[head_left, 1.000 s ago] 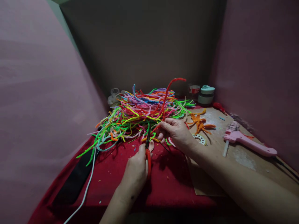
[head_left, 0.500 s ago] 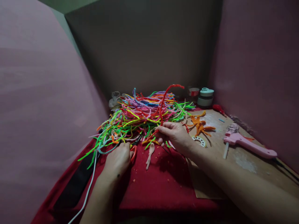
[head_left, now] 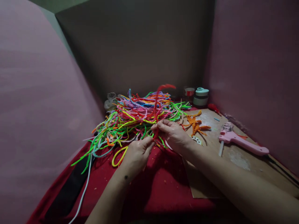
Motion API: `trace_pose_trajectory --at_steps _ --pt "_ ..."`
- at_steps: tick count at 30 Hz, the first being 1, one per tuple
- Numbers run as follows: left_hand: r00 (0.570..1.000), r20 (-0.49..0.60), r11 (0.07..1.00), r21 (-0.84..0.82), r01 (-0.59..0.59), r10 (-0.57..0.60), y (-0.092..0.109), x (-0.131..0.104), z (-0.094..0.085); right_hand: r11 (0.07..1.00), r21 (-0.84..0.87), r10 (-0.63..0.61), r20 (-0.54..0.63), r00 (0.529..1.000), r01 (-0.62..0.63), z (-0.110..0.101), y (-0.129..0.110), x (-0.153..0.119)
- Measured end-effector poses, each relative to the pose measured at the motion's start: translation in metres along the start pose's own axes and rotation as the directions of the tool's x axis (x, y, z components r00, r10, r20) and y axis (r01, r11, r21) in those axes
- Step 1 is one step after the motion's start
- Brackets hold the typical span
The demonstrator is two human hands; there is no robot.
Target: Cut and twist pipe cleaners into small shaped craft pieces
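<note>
A red pipe cleaner (head_left: 156,107) rises from my fingers and bends over to the right at its top, slightly blurred. My right hand (head_left: 174,132) is closed, pinching it near its lower part. Just below, my left hand (head_left: 138,152) pinches at the lower end of the same pipe cleaner, its fingertips close to those of my right. Beside my left hand lie scissors with a yellow and orange handle (head_left: 116,158); their blades are hidden. Behind both hands is a large heap of many-coloured pipe cleaners (head_left: 140,109).
On the right, a brown board (head_left: 210,183) carries a pink glue gun (head_left: 245,144), an orange pipe-cleaner shape (head_left: 196,124) and a white holed disc (head_left: 196,140). A lidded jar (head_left: 201,97) stands behind. A black flat object (head_left: 67,189) and white cable (head_left: 86,186) lie left on red cloth (head_left: 163,196).
My left hand has let go of the scissors and moved right to the red pipe cleaner's lower end. My right hand still holds the pipe cleaner. The view has shifted slightly.
</note>
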State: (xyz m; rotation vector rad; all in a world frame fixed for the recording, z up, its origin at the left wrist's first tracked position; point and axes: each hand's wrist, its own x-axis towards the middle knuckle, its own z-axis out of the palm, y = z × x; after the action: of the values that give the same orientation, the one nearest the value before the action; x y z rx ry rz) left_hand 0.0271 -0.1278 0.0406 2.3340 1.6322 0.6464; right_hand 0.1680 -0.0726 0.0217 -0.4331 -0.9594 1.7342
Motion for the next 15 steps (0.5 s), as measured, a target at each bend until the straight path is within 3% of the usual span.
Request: trace_pose_trajectory --at_steps 4,10,13,15 --pt "0.994 0.112 0.988 -0.152 0.021 -0.004 -0.002 -0.003 0.002 0.988 0.144 0.057 -0.025 0.998 -0.053 0.002 -0.007 0.0" --pt "0.963 0.268 0.93 -0.343 0.13 -0.036 -0.011 -0.01 0.006 0.953 0.298 0.003 -0.194 0.981 0.056 -0.008 -0.035 0.008" --pt "0.956 0.247 0.828 -0.494 0.264 -0.158 -0.018 -0.012 0.01 0.963 0.253 -0.028 -0.252 0.967 0.093 -0.018 -0.049 0.013" --pt "0.955 0.176 0.745 -0.597 0.297 -0.24 -0.019 -0.012 0.012 0.976 0.197 -0.039 -0.265 0.963 0.093 -0.021 -0.053 0.015"
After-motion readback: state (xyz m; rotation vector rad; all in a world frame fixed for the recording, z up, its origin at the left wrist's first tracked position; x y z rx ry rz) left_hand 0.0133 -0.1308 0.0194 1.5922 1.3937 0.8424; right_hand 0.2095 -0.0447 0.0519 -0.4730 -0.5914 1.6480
